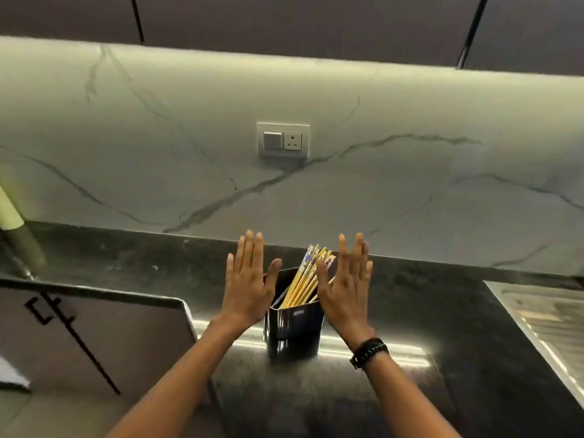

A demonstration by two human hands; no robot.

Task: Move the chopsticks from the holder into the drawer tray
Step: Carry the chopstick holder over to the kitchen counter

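Observation:
A black holder (294, 331) stands on the dark countertop (426, 311) in front of me. Several yellow chopsticks (305, 282) with patterned tops lean to the right inside it. My left hand (248, 282) is held flat above the holder's left side, fingers spread, holding nothing. My right hand (346, 286) is held flat on the holder's right side, also empty, with a black band on its wrist. Both palms face down and the chopsticks rise between them. No drawer tray shows in the head view.
A marble backsplash with a switch and socket plate (283, 140) rises behind the counter. A steel sink drainer (550, 317) lies at the right edge. At the left, below the counter's end, is a cabinet front with a black handle (72, 339).

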